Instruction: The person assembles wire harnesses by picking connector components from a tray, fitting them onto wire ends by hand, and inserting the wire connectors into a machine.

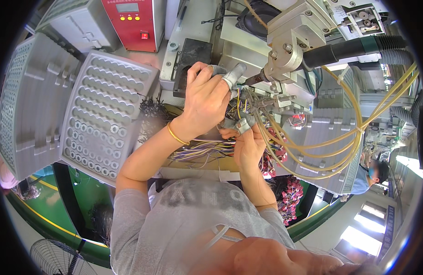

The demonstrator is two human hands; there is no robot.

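My left hand (207, 100), grey finger covers on its fingertips, reaches up beside the tip of a soldering iron (256, 79). Its fingers are bent and closed next to a small green circuit board (240, 85); what lies between them is hidden. Lower and to the right, my right hand (249, 145) also wears grey finger covers. Its fingers are pinched together at thin yellow wires (239, 104) that run down from the board. A bundle of purple, yellow and white wires (204, 150) lies below both hands.
To the left, a grey tray (101, 114) holds rows of round metal parts, beside stacked trays (37, 101). A red control box (136, 23) stands behind. Tan tubes (358, 123) loop at the right from the machine head (294, 46). A co-worker (370, 176) is far right.
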